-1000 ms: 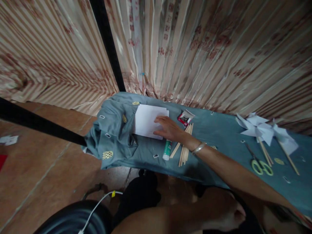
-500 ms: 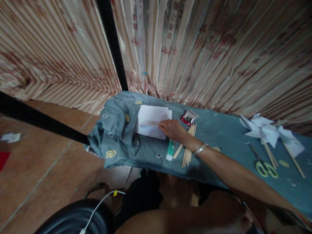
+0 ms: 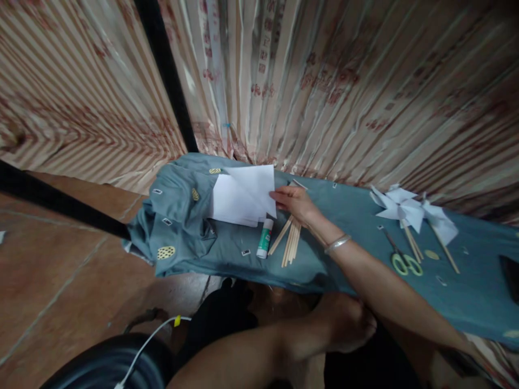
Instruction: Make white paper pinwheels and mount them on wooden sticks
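Right hand (image 3: 295,202) pinching one white sheet (image 3: 255,192) lifted off the paper stack (image 3: 231,208) at the cloth's far left; two finished pinwheels (image 3: 409,213) lie right; sticks (image 3: 290,243), glue (image 3: 265,237) untouched; left hand (image 3: 344,324) loosely closed, empty.

right hand (image 3: 295,202) pinching paper sheet (image 3: 253,189); left hand (image 3: 344,324) low

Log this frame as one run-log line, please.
right hand: lifting top white sheet off paper stack | left hand: resting low, off the table | nearby: glue stick, wooden sticks
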Tool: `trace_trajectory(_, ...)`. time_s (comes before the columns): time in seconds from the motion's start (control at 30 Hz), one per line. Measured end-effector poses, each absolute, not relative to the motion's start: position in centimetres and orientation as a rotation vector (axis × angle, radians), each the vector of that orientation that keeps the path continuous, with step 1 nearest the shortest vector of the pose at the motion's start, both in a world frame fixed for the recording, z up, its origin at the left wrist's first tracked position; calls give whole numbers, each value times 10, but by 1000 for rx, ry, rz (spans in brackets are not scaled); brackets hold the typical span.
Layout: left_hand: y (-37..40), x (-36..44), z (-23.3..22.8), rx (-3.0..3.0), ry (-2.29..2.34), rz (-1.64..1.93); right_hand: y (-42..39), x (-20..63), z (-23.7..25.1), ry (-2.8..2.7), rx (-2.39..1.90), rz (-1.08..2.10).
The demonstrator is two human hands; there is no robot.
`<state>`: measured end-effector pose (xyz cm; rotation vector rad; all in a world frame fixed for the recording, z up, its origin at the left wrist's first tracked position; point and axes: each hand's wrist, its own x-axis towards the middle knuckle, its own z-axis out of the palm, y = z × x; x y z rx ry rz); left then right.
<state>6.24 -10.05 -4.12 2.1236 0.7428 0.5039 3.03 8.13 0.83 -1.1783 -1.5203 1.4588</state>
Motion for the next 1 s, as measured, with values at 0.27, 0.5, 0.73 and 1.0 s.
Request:
trace_trajectory(0.27, -70, 42, -26, 1970, 869, 739, 25, 167, 24, -938, -1203, 949)
trace_trajectory(0.5, -48, 35, -27, 1934, 989, 967, -40, 247, 38, -1528, -1528, -105)
trace_trajectory(0.73, -45, 36, -16, 2510, 1077, 981, -73, 213, 5, -2396, -1452, -258)
trace_trajectory(1.0, -34, 34, -36, 2586, 1028, 555, -82, 234, -9, -2289, -1404, 393)
